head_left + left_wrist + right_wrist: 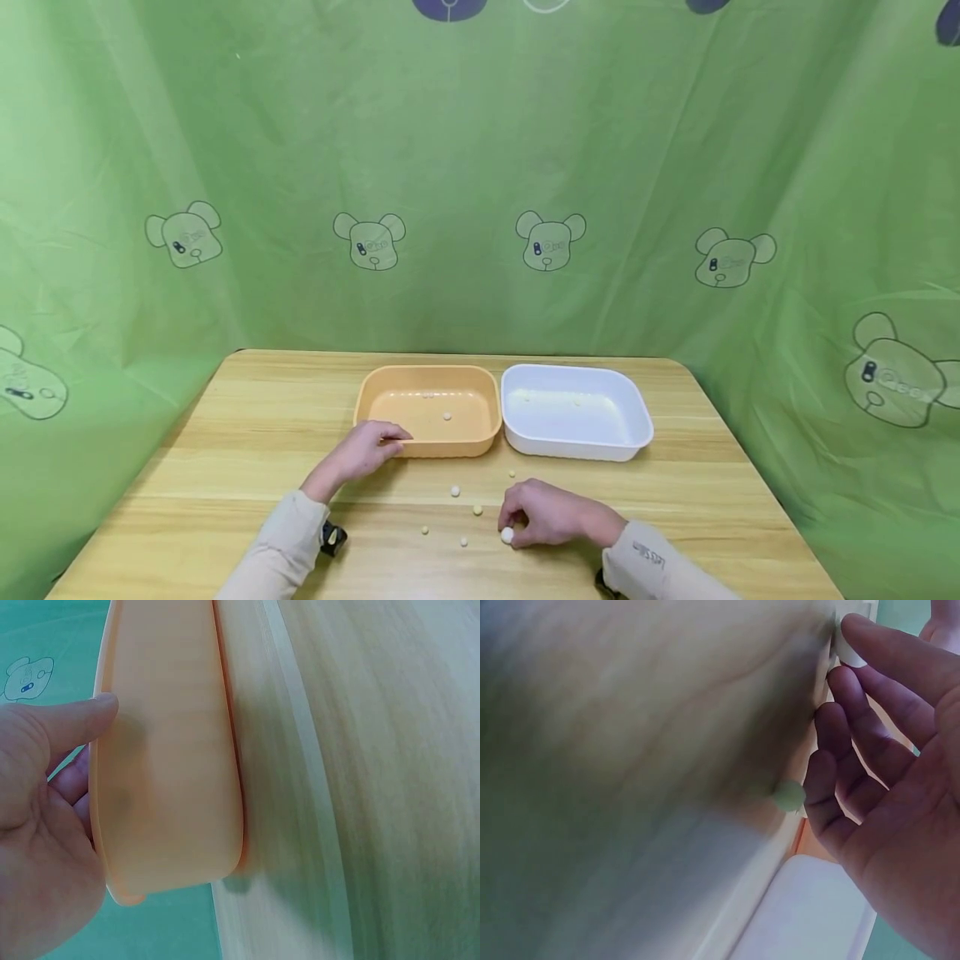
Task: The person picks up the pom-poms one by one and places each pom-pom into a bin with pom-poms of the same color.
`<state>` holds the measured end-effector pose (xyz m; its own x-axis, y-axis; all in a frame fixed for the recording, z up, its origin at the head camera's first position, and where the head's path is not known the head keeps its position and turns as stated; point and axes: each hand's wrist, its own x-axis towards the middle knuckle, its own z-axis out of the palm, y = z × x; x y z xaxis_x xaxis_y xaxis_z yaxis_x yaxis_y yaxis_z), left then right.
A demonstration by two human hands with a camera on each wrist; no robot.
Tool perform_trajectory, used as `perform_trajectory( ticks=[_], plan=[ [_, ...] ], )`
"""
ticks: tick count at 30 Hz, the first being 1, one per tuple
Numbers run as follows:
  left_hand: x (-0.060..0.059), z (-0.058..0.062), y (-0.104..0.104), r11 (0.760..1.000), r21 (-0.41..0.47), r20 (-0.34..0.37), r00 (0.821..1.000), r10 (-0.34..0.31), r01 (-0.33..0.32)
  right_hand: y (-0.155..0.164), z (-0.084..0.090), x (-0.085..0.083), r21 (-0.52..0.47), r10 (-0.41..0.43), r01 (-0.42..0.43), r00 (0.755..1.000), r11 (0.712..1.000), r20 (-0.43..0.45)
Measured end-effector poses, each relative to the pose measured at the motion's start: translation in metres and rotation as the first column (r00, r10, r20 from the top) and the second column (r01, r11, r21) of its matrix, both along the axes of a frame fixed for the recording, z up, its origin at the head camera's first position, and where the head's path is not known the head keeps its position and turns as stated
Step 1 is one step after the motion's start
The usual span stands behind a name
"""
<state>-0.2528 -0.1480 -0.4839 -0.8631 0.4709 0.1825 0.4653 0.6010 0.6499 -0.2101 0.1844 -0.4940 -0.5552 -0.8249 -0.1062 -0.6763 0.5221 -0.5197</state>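
Observation:
My left hand (pixel 384 438) grips the front-left rim of an orange tray (pixel 480 398). In the left wrist view its thumb (pixel 82 716) lies on the outer wall of the orange tray (pixel 169 765) and the fingers reach inside. My right hand (pixel 516 525) rests on the wooden table (pixel 225 467) in front of the trays, pinching a white ball (pixel 507 535) between thumb and forefinger. In the right wrist view a fingertip (pixel 870 641) touches the white ball (pixel 846 651), and a small pale green bead (pixel 788 796) lies beside the fingers. Several small beads (pixel 454 492) are scattered between my hands.
A white tray (pixel 637 421) stands right of the orange one, touching it. Each tray holds a few small beads (pixel 447 415). Green printed cloth (pixel 480 208) surrounds the table at the back and both sides. A small black object (pixel 332 538) sits by my left sleeve.

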Motion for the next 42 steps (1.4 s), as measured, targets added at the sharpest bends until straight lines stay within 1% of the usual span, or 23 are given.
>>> perform_trajectory(
  ticks=[6, 11, 14, 18, 24, 29, 32, 37, 42],
  plan=[
    [0.000, -0.001, 0.000, 1.000, -0.005, -0.014, 1.000, 0.002, -0.002, 0.001, 0.001, 0.001, -0.015, -0.040, 0.041, 0.999, 0.999, 0.032],
    [0.000, 0.001, 0.000, 1.000, -0.003, -0.009, 1.000, 0.007, -0.007, 0.002, 0.010, 0.002, -0.072, -0.078, 0.083, 0.995, 0.994, 0.064],
    [0.000, 0.000, 0.000, 1.000, -0.007, -0.019, 1.000, 0.007, -0.007, 0.002, 0.014, 0.001, -0.105, -0.096, 0.106, 0.991, 0.989, 0.090],
    [-0.001, -0.001, 0.000, 1.000, -0.014, -0.023, 1.000, 0.005, -0.006, 0.004, 0.015, -0.002, -0.131, -0.133, 0.147, 0.985, 0.980, 0.109],
    [-0.001, -0.001, 0.001, 1.000, -0.012, -0.027, 1.000, 0.004, -0.005, 0.009, 0.015, -0.008, -0.167, -0.211, 0.230, 0.969, 0.959, 0.125],
    [-0.001, 0.001, 0.000, 1.000, -0.015, -0.018, 1.000, 0.010, -0.011, 0.012, 0.018, -0.013, -0.204, -0.231, 0.255, 0.963, 0.945, 0.136],
    [-0.002, 0.000, 0.001, 1.000, -0.014, -0.009, 1.000, 0.018, -0.018, 0.013, 0.021, -0.015, -0.230, -0.225, 0.251, 0.965, 0.940, 0.131],
    [-0.001, 0.000, 0.000, 1.000, -0.012, -0.016, 1.000, 0.010, -0.011, 0.013, 0.025, -0.020, -0.252, -0.230, 0.241, 0.970, 0.937, 0.074],
    [-0.001, 0.000, 0.001, 1.000, -0.009, -0.019, 1.000, 0.000, 0.000, 0.014, 0.031, -0.024, -0.279, -0.257, 0.260, 0.965, 0.924, 0.049]
  ],
)
